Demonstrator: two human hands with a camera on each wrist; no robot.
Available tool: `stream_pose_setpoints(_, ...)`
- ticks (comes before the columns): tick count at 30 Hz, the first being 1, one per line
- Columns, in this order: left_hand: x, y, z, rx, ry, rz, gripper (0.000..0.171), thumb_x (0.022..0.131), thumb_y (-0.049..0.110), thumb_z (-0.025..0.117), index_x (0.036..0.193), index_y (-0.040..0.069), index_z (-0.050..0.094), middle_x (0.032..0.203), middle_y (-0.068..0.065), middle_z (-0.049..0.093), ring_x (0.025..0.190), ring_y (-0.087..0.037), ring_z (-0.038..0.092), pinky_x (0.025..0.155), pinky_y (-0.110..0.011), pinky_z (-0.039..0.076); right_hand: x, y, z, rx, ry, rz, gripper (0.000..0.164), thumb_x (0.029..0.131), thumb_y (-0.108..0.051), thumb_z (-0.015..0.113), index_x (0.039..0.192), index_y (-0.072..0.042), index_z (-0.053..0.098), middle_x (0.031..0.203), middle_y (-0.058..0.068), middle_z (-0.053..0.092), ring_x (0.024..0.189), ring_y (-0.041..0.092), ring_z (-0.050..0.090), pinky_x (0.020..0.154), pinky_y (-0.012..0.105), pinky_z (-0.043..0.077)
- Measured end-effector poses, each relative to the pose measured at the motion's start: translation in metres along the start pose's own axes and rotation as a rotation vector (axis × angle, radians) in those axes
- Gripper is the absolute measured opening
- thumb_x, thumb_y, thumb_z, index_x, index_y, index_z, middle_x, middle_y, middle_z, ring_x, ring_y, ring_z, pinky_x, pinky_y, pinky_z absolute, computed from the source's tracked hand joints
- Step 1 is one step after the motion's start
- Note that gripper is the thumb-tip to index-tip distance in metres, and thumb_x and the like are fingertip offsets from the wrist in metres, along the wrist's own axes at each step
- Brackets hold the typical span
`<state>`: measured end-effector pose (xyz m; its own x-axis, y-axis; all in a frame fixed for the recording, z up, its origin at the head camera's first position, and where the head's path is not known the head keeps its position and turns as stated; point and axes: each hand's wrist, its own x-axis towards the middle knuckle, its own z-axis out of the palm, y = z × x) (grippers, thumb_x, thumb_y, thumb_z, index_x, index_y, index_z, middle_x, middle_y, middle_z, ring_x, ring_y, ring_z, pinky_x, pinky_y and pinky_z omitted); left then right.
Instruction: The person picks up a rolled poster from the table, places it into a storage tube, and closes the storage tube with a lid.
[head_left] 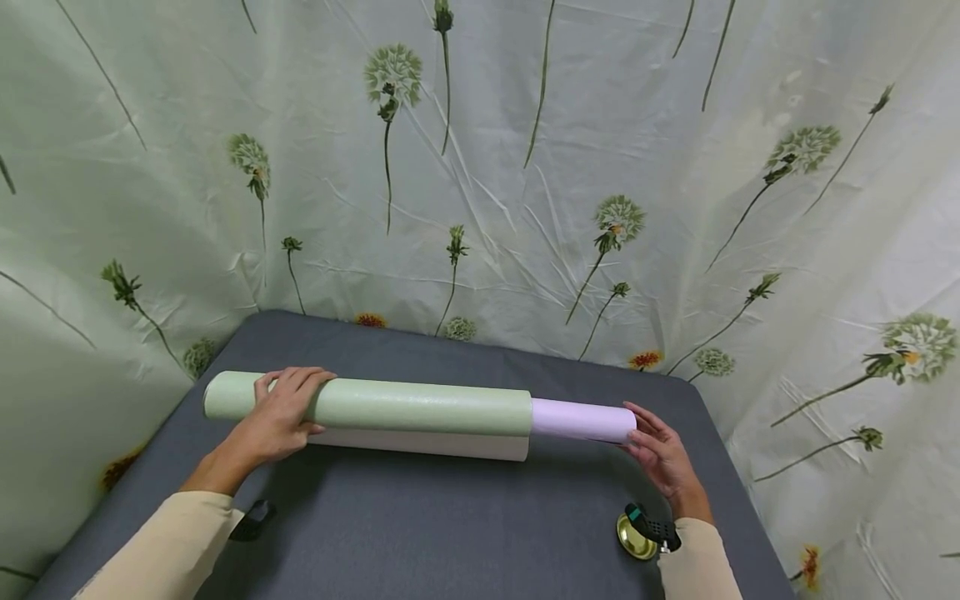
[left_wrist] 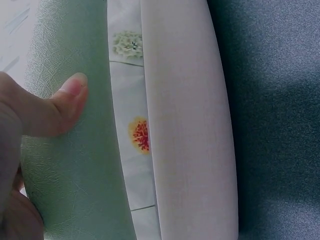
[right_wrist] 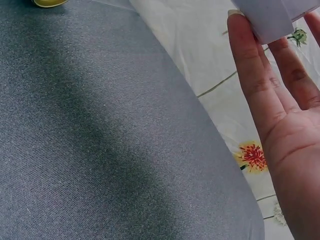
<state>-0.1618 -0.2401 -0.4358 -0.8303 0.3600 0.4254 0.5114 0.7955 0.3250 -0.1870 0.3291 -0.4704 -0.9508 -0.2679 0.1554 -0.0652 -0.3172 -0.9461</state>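
Extending coaxially rightward from the green roll (head_left: 431, 407) gripped by the left hand (head_left: 283, 419), the lilac roll (head_left: 577, 418) ends in a part-open pinch of the right hand (head_left: 663, 454).

From the head, looks forward and down over the tabletop (head_left: 420, 525). From the left wrist, faces the green roll (left_wrist: 90, 170), very near. From the right, looks past the hand (right_wrist: 295, 142), sharing the lilac roll (right_wrist: 265, 20) with the head view.
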Motion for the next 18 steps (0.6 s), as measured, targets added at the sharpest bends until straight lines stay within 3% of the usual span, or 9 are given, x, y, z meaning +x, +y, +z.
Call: stream_pose_setpoints(18,0.0032,0.0004,-0.0023,0.007,-0.018,0.007,0.07,0.058,-0.003,0.087,0.119,-0.002,0.055,0.119,-0.023,0.055,0.111,-0.043,0.047,0.088,-0.067,0.022,-0.0035,0.0008,0.0069,-0.044,0.052,-0.037,0.042,0.095,0.011,0.047,0.122,-0.015,0.066,0.117,-0.001,0.064,0.101,0.012,0.062,0.081,0.029,0.054)
